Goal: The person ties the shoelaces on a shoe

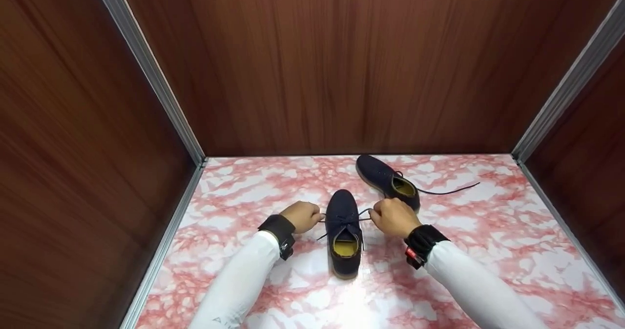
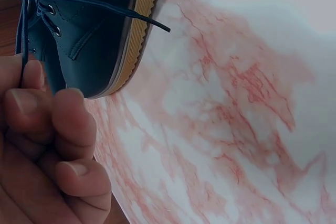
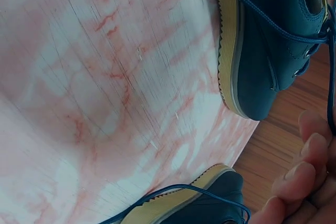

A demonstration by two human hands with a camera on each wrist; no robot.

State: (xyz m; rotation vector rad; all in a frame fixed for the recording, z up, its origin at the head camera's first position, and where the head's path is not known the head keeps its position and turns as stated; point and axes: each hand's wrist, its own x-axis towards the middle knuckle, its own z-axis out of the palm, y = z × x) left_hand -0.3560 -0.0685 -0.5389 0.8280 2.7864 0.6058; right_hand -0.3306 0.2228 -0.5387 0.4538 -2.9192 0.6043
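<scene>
A dark navy lace-up shoe (image 1: 343,202) stands upright on the table between both hands, toe pointing away, yellow lining showing in its opening. To its left, my left hand (image 1: 302,216) pinches a loop of the navy shoelace (image 2: 79,1) between thumb and fingers. On the other side my right hand (image 1: 394,217) grips the opposite loop, and the lace runs taut across the shoe's tongue. A loose lace end (image 2: 152,22) hangs over the shoe's side in the left wrist view. Another lace end (image 3: 257,9) trails down the other side in the right wrist view.
A second navy shoe (image 1: 378,173) lies angled behind my right hand, its untied lace (image 1: 451,191) stretching to the right over the pink-and-white marbled tabletop (image 1: 244,187). Brown wood-grain panels (image 1: 312,65) with grey metal corner strips enclose the table at the back and sides.
</scene>
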